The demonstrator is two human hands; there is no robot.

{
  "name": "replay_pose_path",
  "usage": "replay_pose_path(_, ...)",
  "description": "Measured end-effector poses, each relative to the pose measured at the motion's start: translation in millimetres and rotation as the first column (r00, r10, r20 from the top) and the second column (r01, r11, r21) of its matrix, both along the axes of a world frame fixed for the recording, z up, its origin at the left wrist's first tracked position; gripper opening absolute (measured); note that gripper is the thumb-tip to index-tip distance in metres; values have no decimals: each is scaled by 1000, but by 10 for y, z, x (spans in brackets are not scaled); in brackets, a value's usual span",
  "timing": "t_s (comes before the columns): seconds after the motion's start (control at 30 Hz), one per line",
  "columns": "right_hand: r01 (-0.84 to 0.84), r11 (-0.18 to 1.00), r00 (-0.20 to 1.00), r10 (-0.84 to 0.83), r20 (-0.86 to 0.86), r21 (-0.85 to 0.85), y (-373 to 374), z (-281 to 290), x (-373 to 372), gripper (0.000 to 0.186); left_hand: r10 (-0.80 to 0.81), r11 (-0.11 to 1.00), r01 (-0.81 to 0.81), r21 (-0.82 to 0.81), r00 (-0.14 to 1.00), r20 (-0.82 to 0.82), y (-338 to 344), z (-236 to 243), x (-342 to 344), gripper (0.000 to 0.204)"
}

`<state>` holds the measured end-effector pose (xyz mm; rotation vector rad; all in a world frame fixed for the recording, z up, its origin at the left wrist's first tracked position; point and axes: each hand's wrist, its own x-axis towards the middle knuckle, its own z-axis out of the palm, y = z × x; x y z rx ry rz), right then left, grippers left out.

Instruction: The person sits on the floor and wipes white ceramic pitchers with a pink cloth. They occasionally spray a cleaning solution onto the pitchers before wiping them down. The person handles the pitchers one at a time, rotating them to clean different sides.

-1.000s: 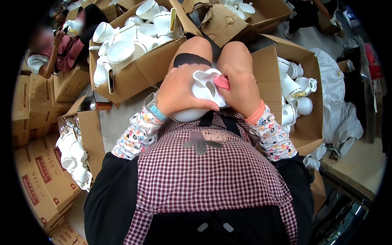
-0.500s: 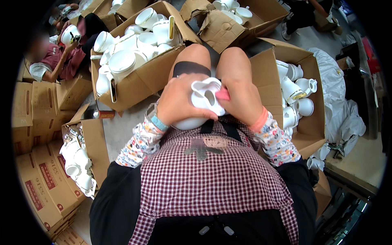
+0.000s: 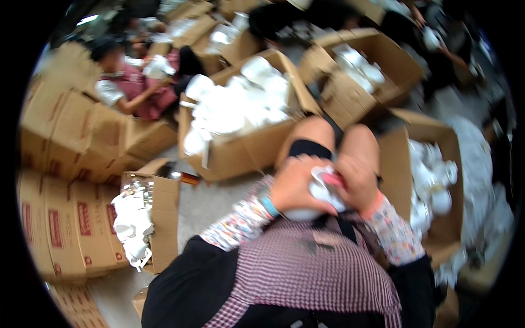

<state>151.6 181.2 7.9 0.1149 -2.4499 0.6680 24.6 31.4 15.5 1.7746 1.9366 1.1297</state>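
Above my lap is a white jug-like vessel with a wavy rim, its opening facing up. My left hand wraps around its left side, thumb along the near edge. At the rim, the closed fingers of my right hand pinch a small soft pink piece, perhaps a cloth, pressed at the opening. Blur hides its exact kind, and the vessel's lower part is largely covered by my left hand.
Ahead stands a large carton heaped with white vessels. Another open carton of them is on the right, a smaller one on the left. Stacked closed cartons line the left side. A co-worker sits far left holding a white piece.
My view has swung left and up, so the scene sits lower and further right, blurred. Both hands keep hold; the pink piece has shifted from the vessel's right edge further over its opening.
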Motion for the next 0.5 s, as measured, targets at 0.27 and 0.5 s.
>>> replay_pose_path(0.27,244,959,910,-175,376,-143,29,28,238,41,41,991,-45,-123,999,-33,-44,-75,88,83)
replay_pose_path(0.5,141,945,989,-119,91,-296,-20,-175,62,47,1,990,-14,-144,996,-94,28,-104,51,83)
